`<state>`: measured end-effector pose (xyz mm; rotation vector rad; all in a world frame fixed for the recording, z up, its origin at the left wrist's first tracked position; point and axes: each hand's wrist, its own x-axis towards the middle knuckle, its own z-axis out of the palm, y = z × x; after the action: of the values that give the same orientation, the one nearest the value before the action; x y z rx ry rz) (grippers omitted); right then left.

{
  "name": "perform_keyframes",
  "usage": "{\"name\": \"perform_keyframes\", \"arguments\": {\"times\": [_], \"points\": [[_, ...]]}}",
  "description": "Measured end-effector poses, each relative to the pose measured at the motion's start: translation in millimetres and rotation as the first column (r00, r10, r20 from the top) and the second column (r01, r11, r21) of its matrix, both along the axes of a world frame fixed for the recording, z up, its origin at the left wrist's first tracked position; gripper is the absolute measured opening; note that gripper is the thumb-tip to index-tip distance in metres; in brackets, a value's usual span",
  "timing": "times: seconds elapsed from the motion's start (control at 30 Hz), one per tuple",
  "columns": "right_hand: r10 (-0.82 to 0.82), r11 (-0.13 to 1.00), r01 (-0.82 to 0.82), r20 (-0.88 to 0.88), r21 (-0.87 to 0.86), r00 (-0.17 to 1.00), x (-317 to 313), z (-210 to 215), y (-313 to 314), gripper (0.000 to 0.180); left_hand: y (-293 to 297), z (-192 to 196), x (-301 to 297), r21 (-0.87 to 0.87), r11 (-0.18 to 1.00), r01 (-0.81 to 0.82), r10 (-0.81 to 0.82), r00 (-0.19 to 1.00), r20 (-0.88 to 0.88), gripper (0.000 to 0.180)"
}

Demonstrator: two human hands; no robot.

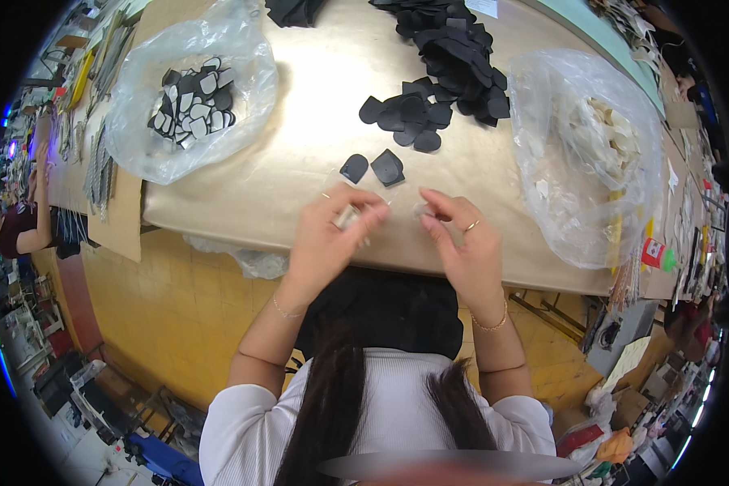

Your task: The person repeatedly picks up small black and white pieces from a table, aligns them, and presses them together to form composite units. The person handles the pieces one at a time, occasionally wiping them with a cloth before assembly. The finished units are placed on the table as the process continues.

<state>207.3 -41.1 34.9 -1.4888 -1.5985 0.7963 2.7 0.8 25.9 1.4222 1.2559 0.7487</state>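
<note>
Over the near edge of the table, my left hand is curled round a few small off-white pieces, with thumb and forefinger pressed together. My right hand faces it a short gap away, its thumb and forefinger pinching a small pale piece whose kind I cannot make out. Just beyond my fingers lie two flat black arch-shaped pieces: the left one has a shiny face, and the right one appears to overlap another. Farther back is a loose heap of similar black pieces.
An open clear plastic bag at the left holds black and white arch-shaped pieces. Another clear bag at the right contains cream-coloured pieces. A green-capped bottle stands beyond it. At the far left, a person sits by another table.
</note>
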Motion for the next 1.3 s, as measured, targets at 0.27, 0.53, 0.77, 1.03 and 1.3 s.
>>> {"name": "perform_keyframes", "arguments": {"times": [0.27,0.53,0.77,1.03,1.3], "points": [[-0.309,0.922,0.051,-0.65,-0.384,0.694,10,-20,7,0.011,36,-21,-3,0.266,0.961,0.07,0.128,0.741,-0.659,0.036],[-0.252,0.957,0.135,-0.506,-0.256,0.825,20,-31,8,0.015,14,-4,4,0.232,0.97,0.078,0.078,0.799,-0.596,0.033],[-0.19,0.972,0.156,-0.197,-0.174,0.962,13,-35,-1,0.013,-29,-18,19,0.37,0.883,0.29,-0.07,0.86,-0.505,0.034],[-0.098,0.979,0.119,0.131,-0.165,0.987,-3,-31,-3,0.013,-44,-19,-3,0.459,0.799,0.388,-0.088,0.831,-0.548,0.033],[-0.11,0.982,0.142,0.233,-0.126,0.966,-9,-32,-6,0.012,-42,-25,0,0.481,0.755,0.445,-0.105,0.807,-0.582,0.043]]}}
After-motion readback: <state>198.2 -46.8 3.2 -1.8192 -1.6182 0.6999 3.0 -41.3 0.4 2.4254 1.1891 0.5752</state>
